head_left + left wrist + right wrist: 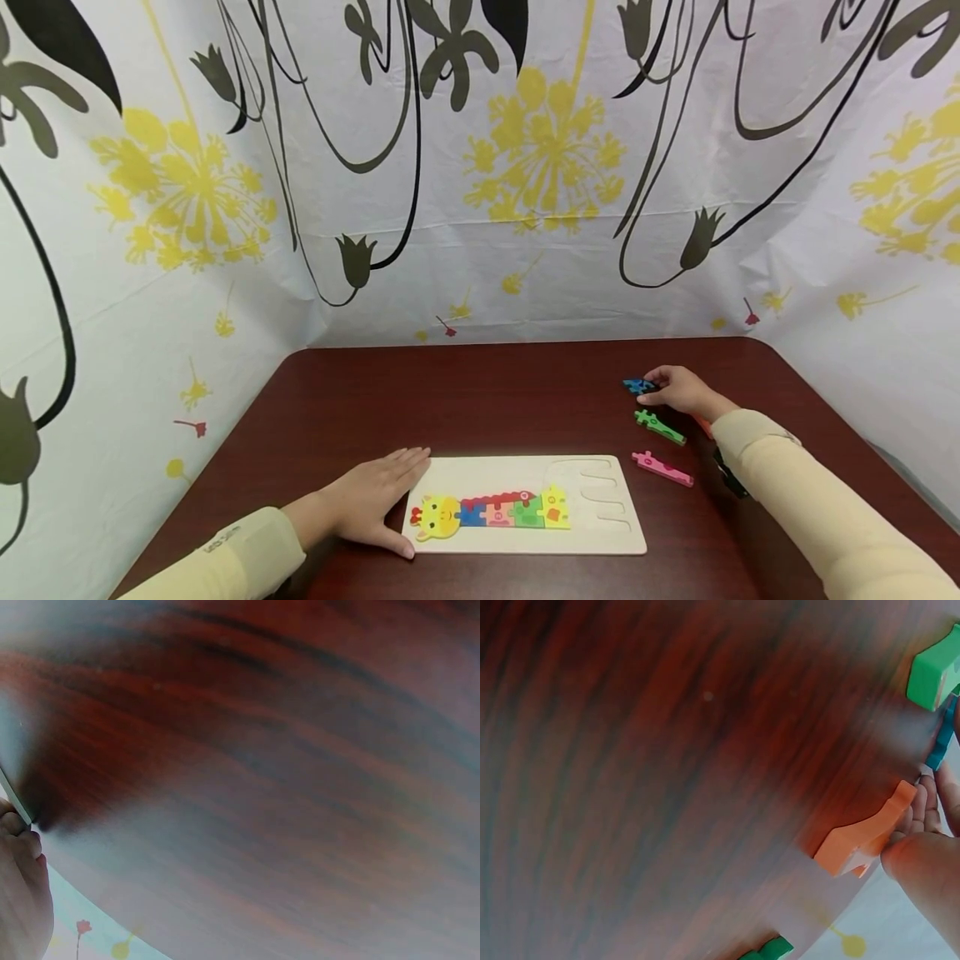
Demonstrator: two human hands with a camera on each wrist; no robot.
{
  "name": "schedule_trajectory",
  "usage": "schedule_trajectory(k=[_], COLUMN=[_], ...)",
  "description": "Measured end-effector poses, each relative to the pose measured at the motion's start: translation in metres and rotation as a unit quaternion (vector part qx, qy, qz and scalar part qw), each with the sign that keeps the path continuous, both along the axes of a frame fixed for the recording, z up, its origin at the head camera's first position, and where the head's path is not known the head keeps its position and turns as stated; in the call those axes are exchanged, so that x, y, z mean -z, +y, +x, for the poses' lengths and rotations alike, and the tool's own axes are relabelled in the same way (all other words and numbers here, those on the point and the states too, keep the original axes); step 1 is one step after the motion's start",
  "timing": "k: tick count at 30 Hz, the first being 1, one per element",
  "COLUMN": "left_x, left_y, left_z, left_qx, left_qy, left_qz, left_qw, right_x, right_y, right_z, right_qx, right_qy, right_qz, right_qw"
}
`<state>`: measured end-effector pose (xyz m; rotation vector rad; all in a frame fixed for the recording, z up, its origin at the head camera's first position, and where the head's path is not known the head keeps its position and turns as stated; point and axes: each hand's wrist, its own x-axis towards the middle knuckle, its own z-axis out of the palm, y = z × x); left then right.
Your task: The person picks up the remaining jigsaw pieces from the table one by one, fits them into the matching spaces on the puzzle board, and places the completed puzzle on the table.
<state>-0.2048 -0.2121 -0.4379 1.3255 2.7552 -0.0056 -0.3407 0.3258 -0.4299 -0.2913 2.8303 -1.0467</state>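
Note:
A pale wooden puzzle board (pixel 525 468) lies on the table with a giraffe puzzle (pixel 497 512) in it: yellow head at the left, then blue, pink, green and yellow blocks under a red mane. Leg-shaped outlines at the board's right end hold no pieces. My left hand (pixel 378 500) rests over the board's left edge, fingers extended, thumb at the near corner. At the back right, my right hand (pixel 681 390) pinches a blue puzzle piece (pixel 636 386) between thumb and fingers. Beside that hand lies an orange piece (pixel 864 831), mostly covered by the arm in the head view.
Between board and right arm lie a green leg piece (pixel 660 427) and a pink leg piece (pixel 662 469). A dark object (pixel 729 477) sits partly under the right forearm. Patterned white cloth (pixel 480 283) walls in the back and sides of the brown table (pixel 465 400).

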Motion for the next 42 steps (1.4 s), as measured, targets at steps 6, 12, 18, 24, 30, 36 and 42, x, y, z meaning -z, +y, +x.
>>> schedule_trajectory(k=[6,12,18,24,30,36,42], left_x=[-0.0005,-0.0014,-0.0027,-0.0018,-0.0004,-0.0009,0.0006], left_y=[0.0002,0.0004,0.0012,0.001,0.0015,0.002,0.0016], left_z=[0.0,0.001,0.0021,0.0014,0.0011,0.0012,0.0007], left_qx=[-0.004,-0.003,-0.001,0.0,-0.008,-0.008,-0.004], left_qy=[-0.002,-0.006,-0.01,-0.005,-0.009,-0.006,-0.001], left_qz=[-0.004,0.002,0.003,0.0,-0.005,-0.006,-0.005], left_qw=[1.0,1.0,0.9999,1.0,0.9999,0.9999,1.0], right_x=[0.0032,0.0053,0.007,0.0084,0.0083,0.0088,0.0078], right_y=[-0.0004,-0.0021,-0.0021,-0.0025,-0.0049,-0.0047,-0.007], right_z=[-0.0021,-0.002,-0.0018,-0.0016,-0.002,-0.0037,-0.0018], right_qx=[-0.001,0.004,0.016,0.025,0.027,0.028,0.024], right_qy=[0.02,0.024,0.01,0.018,0.027,0.03,0.037], right_qz=[0.01,0.013,0.002,0.002,0.006,0.01,0.01], right_qw=[1.0,1.0,1.0,1.0,0.999,0.999,0.999])
